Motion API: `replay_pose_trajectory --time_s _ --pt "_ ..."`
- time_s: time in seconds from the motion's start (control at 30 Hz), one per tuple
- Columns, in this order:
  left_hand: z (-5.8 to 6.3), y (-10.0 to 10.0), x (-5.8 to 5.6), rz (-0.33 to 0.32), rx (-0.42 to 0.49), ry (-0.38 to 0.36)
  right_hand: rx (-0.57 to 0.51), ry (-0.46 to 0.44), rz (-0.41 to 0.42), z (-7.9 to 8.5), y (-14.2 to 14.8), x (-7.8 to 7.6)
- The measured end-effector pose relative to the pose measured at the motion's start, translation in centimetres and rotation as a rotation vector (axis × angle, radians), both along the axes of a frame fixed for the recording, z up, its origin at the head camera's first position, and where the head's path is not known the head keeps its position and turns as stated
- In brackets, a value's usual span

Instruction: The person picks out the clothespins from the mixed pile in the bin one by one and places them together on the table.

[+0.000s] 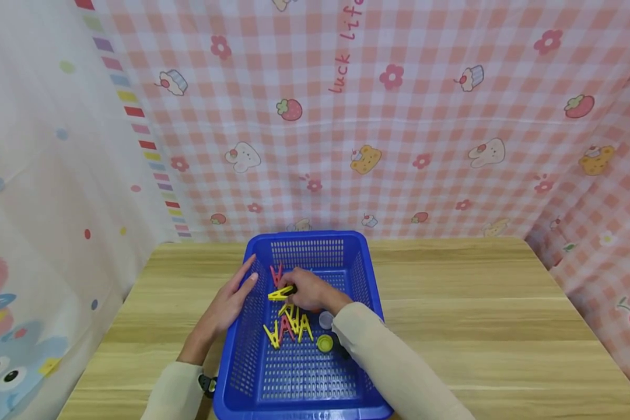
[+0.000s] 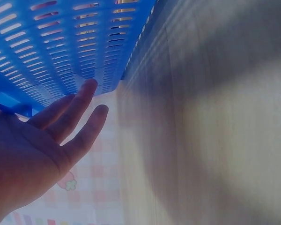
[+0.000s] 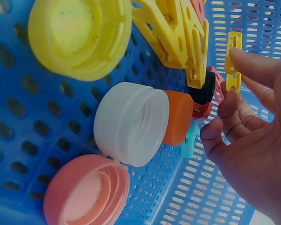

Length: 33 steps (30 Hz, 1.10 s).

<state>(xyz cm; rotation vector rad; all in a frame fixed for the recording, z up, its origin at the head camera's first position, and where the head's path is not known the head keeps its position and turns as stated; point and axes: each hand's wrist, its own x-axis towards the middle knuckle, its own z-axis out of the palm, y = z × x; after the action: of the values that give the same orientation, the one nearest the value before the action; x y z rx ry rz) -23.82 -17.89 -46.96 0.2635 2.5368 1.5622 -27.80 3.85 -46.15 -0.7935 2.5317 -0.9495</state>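
A blue plastic basket (image 1: 370,280) holds plastic clothespins and bottle caps. Between thumb and fingers, my right hand (image 1: 307,289) pinches a yellow clothespin (image 3: 233,63) inside it. My left hand (image 1: 227,306) rests along the basket's left side, fingers extended; in the left wrist view they lie against the slotted outer wall (image 2: 70,42). Below the right hand lie several more yellow clothespins (image 1: 304,328) and a red clothespin (image 1: 286,330), with another red clothespin (image 1: 276,275) farther back. A yellow cap (image 3: 79,37), white cap (image 3: 131,123), pink cap (image 3: 86,190) and orange cap (image 3: 179,117) sit nearby.
The basket stands on a wooden table (image 1: 467,303) near its back edge. Behind hangs a pink checked curtain (image 1: 315,146), and a pale one (image 1: 58,146) covers the left side. Deeper in the basket are a black cap (image 3: 204,88) and a light blue piece (image 3: 190,140).
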Motion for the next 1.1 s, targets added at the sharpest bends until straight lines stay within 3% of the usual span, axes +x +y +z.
replay_pose_trajectory --time_s 0.33,0.53,0.77,1.1 --pt "0.0 0.0 0.1 0.011 -0.013 -0.002 0.002 -0.013 -0.001 0.4 -0.2 0.2" --pt "0.0 0.0 0.0 0.014 -0.017 0.001 0.012 0.024 0.029 0.7 -0.3 0.3" --pt "0.0 0.0 0.1 0.006 0.002 -0.008 -0.032 -0.018 -0.026 1.8 -0.2 0.7" --pt "0.2 0.0 0.2 -0.004 0.012 -0.008 -0.057 0.016 -0.075 2.8 0.1 0.8"
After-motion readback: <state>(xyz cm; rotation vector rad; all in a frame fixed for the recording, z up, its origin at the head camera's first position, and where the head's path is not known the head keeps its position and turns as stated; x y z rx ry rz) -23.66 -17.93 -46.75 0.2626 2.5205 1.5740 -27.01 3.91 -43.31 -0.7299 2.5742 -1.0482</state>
